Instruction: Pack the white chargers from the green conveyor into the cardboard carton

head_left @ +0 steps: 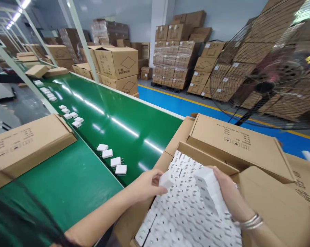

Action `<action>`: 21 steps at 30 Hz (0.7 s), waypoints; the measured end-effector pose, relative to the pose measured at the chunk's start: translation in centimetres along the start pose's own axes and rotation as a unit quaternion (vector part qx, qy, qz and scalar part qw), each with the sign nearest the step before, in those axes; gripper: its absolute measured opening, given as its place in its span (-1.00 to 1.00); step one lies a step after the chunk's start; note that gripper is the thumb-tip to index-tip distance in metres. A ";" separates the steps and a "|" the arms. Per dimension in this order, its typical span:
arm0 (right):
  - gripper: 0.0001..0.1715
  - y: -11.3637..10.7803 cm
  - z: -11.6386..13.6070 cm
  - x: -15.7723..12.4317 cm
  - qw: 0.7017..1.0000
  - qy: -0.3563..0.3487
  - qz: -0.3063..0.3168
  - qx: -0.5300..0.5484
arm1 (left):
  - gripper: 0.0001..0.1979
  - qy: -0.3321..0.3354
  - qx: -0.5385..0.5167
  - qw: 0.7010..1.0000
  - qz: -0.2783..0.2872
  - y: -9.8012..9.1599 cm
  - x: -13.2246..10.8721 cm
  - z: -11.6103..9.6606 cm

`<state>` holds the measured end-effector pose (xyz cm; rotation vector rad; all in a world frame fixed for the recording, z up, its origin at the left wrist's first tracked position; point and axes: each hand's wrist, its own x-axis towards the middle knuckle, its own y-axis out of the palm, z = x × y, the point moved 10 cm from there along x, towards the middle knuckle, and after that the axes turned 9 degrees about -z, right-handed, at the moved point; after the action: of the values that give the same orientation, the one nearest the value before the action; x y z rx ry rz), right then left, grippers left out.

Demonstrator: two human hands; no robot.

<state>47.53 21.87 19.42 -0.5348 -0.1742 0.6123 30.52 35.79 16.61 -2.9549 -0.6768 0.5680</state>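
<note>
My left hand (149,185) pinches a white charger (166,179) between thumb and fingers, over the left part of an open carton (208,155). On the right, my right hand (228,192) grips a row of several white chargers (208,188) pressed together, tilted above the same carton. Packed rows of white chargers (180,202) with metal prongs fill the carton beneath both hands. Some fingertips of my right hand are hidden behind the row. Loose white chargers (115,162) lie on the green conveyor belt (144,137) to the left.
A closed flat carton (237,147) lies behind the open one, with a cardboard flap (273,202) at right. Another flat carton (28,147) rests at the left. A large fan (265,85) stands at the back right. Stacked boxes (119,68) stand beyond the belt.
</note>
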 end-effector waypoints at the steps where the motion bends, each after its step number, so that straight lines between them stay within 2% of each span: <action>1: -0.45 -2.2 -0.6 1.7 0.998 -0.031 -0.031 -0.044 | -0.68 0.001 0.040 0.999 -0.002 0.7 1.7 -0.6; 3: -0.52 -5.7 -1.9 4.4 0.984 -0.086 -0.086 -0.131 | -0.67 0.019 0.136 0.990 -0.016 2.5 5.1 -2.4; 4: -0.52 -6.9 -2.3 5.4 0.970 -0.124 -0.112 -0.179 | -0.66 0.034 0.181 0.983 -0.021 3.6 6.8 -3.5; 5: -0.51 -7.5 -2.2 5.9 0.943 -0.183 -0.135 -0.242 | -0.66 0.048 0.221 0.974 -0.027 4.7 8.3 -4.7; 6: -0.48 -7.5 -2.0 6.1 0.903 -0.253 -0.156 -0.310 | -0.66 0.057 0.245 0.967 -0.032 5.9 9.6 -5.7; 8: -0.45 -6.4 -1.8 5.4 0.793 -0.382 -0.185 -0.437 | -0.68 0.068 0.282 0.956 -0.041 8.2 11.9 -7.3; 9: -0.46 -5.7 -2.2 5.0 0.744 -0.424 -0.193 -0.479 | -0.68 0.072 0.297 0.951 -0.045 9.2 12.8 -7.8; 11: -0.48 -4.7 -3.1 4.3 0.676 -0.468 -0.209 -0.530 | -0.67 0.080 0.333 0.938 -0.050 11.0 14.1 -8.4; 12: -0.49 -4.4 -3.5 4.0 0.660 -0.477 -0.211 -0.540 | -0.65 0.083 0.350 0.932 -0.048 11.7 14.6 -8.5; 14: -0.49 -4.2 -4.2 3.7 0.656 -0.479 -0.210 -0.544 | -0.61 0.086 0.381 0.920 -0.038 12.8 15.3 -8.2; 18: -0.50 -4.2 -5.0 4.1 0.668 -0.461 -0.190 -0.553 | -0.60 0.074 0.418 0.905 0.003 14.3 16.3 -6.8; 21: -0.49 -3.9 -6.0 5.1 0.704 -0.437 -0.151 -0.539 | -0.61 0.069 0.424 0.903 0.030 15.3 16.6 -5.9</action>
<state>55.49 19.61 16.36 -1.2827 -1.5857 0.3352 52.84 29.31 14.42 -2.1633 -0.2211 0.4806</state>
